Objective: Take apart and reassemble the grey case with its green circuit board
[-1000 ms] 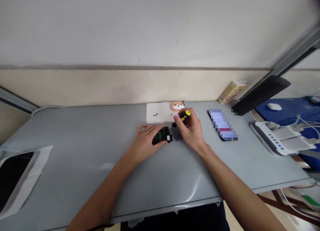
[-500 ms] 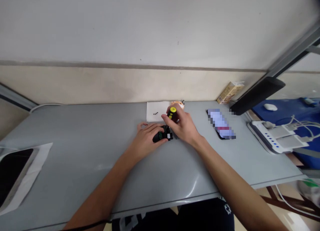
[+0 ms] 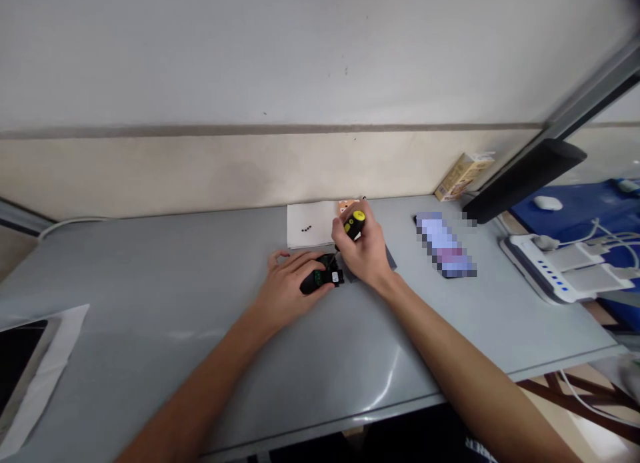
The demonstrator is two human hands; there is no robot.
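My left hand (image 3: 293,283) is closed around a small opened black device (image 3: 323,277) on the desk. Green circuit board and a small white label show on that device; its exact kind I cannot make out. In my right hand (image 3: 367,246) is a black and yellow screwdriver (image 3: 356,224), tilted, its shaft pointing down at the device. Whether the tip sits in a screw is too small to tell. Just behind the hands lies white paper (image 3: 300,213) with several tiny dark pieces (image 3: 307,229), which look like screws. A dark grey flat thing (image 3: 391,257) is partly hidden under my right hand.
On the grey desk (image 3: 200,383), a phone (image 3: 445,246) lies to the right, near a power strip (image 3: 535,269) with plugs and cables. A small box (image 3: 463,176) and an orange-and-white item (image 3: 347,205) stand by the wall. A dark tablet-like thing (image 3: 20,356) rests at left.
The screwdriver has gone from nearly upright to tilted, its handle leaning right, and its shaft now shows. My left hand keeps its hold on the device. The camera view has shifted slightly.
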